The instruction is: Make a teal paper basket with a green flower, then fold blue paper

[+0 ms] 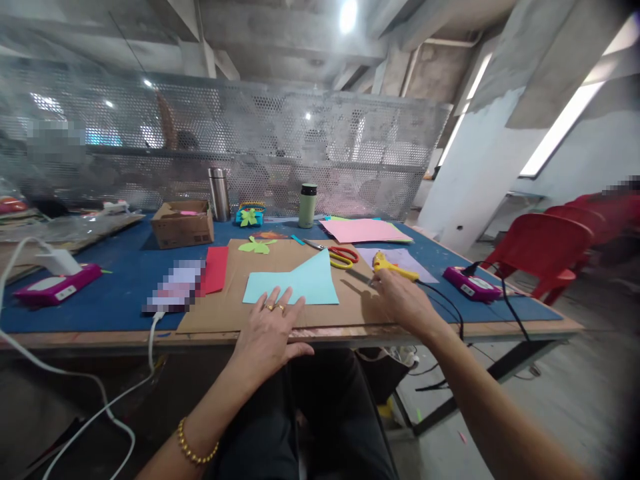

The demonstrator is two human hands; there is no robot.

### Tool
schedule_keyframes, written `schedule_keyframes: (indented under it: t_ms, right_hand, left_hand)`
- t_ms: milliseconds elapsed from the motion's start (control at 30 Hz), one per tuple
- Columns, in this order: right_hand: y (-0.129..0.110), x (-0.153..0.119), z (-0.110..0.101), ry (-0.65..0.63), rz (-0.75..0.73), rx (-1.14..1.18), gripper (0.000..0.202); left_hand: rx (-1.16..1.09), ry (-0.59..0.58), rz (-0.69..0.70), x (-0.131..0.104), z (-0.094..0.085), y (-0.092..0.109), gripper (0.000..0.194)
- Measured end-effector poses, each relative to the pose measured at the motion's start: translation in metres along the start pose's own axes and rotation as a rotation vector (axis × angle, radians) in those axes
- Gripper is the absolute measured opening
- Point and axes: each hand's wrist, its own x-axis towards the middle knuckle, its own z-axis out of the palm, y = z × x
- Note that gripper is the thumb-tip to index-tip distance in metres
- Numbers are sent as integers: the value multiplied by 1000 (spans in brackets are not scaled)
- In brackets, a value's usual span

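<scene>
Blue paper [310, 281] looks cut, nothing attached; lies on cardboard [220, 308] on the desk [125, 273]. Left hand [267, 333] flat on it, grip apart. Right hand [407, 303] at glue gun [397, 268]; can't tell if clamped.

Steel flask [219, 195] just beside cardboard box [183, 228]; green bottle [307, 208] upright; red chair [535, 243] at far right.

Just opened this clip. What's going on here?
A person at a worktable has the left hand spread on light-blue paper lying on a cardboard sheet. The right hand is at a yellow glue gun; how firmly it grips is unclear. Scissors and a green paper cutout lie beyond the blue paper.
</scene>
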Motion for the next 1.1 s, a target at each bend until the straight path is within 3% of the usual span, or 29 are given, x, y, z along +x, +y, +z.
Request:
schedule_keyframes:
  t_ms: [100,200,300,400,500,667,867,1100]
  right_hand:
    - [-20,-7,1,-30,-49,-122,24]
    - [-35,-4,-4,141,-77,-239,23]
    - [-46,17,-6,227,-242,-135,24]
    - [-57,50,0,36,-417,111,18]
    - [-65,79,8,-54,-432,167,13]
    - [-63,108,16,-161,-428,251,20]
    - [-55,124,24,-323,-443,397,22]
    - [-52,121,25,-363,-420,556,22]
  left_hand:
    - [-4,-4,3,0,-1,0,91]
    - [-5,-5,1,0,-1,0,91]
    - [0,-11,-7,0,-1,1,91]
    - [-6,-22,-14,1,-3,1,92]
    - [-17,-27,-13,2,-4,2,94]
    - [-26,-27,-12,2,-6,2,94]
    - [-30,-15,-6,1,-4,2,92]
    - [-10,16,10,0,-3,1,86]
